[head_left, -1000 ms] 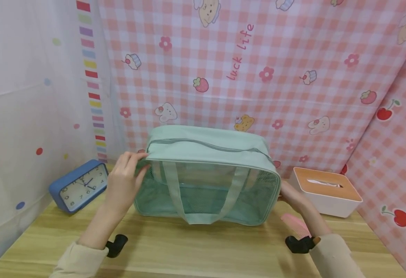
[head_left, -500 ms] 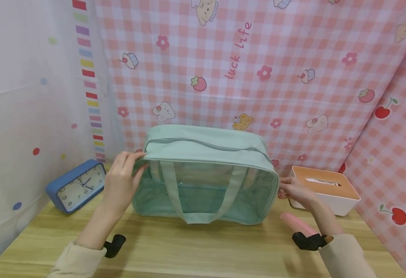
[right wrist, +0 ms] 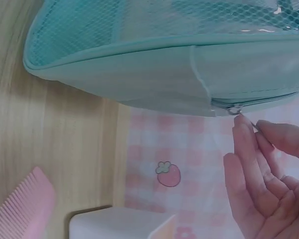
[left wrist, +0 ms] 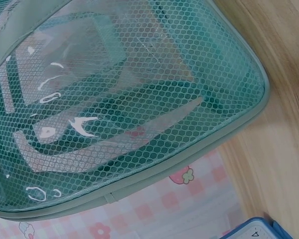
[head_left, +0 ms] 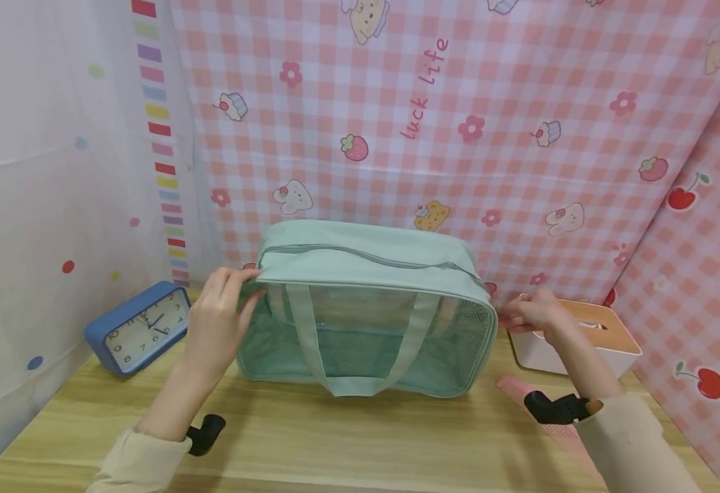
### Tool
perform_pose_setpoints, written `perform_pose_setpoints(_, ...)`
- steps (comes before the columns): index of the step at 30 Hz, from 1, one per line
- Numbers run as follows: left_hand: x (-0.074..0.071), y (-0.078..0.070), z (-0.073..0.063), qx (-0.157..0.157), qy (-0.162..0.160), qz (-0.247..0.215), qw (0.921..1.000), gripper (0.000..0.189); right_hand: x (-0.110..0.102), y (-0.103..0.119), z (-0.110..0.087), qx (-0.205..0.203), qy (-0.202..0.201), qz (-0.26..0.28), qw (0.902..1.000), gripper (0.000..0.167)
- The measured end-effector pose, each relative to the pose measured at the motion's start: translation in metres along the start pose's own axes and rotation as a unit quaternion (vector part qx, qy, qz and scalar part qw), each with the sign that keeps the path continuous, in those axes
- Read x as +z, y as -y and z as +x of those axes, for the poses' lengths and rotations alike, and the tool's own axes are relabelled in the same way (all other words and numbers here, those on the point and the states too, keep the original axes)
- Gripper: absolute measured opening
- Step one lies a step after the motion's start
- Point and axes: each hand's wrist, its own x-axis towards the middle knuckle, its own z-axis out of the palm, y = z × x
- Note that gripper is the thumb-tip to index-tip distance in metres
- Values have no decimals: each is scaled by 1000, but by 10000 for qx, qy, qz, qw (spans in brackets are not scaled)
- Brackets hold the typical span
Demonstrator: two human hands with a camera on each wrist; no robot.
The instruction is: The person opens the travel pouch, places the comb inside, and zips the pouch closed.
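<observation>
A mint-green travel bag (head_left: pixel 362 236) with clear and mesh panels stands upright on the wooden table, its handle strap (head_left: pixel 360 387) hanging in front. My left hand (head_left: pixel 219 311) pinches the bag's upper left corner between thumb and fingers. At the right end, my right hand (head_left: pixel 537 311) holds a zipper pull (right wrist: pixel 235 110), pinched between thumb and fingertips in the right wrist view. Along the bag's top runs a grey zipper (head_left: pixel 360 255). The left wrist view shows the mesh front (left wrist: pixel 154 109), with only a sliver of left-hand fingers at its edge.
A blue alarm clock (head_left: pixel 140 329) stands at the left. To the right, behind my right hand, is a white tissue box (head_left: pixel 572 355) with an orange-brown lid. A pink comb (head_left: pixel 520 392) lies beneath my right forearm. A pink checked cloth (head_left: pixel 384 82) hangs behind the bag.
My right hand has come out from beside the bag's right end and moved upward along it. The left hand keeps its grip at the corner. The bag has stayed in place.
</observation>
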Motion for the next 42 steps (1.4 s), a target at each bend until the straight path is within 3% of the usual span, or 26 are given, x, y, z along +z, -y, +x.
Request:
perform_pose_setpoints(6,1,-1,0,16,-42,24,10000,30,-4,19,-6,1,-98,-158,9998,30)
perform_pose_setpoints(15,3,0,0,67,-123,34,9999,29,-9,36,-11,-6,-283,-67,9996,22)
perform_pose_setpoints(24,2,0,-1,34,-102,37,9999,30,-10,57,-16,-89,-418,-326,9986,19)
perform_pose_setpoints(34,2,-1,-1,33,-212,17,9998,30,-9,67,-17,-196,-391,-503,9978,37)
perform_pose_setpoints(42,3,-1,-1,29,-239,-3,9997,31,-7,76,-20,-127,-488,-307,9983,29)
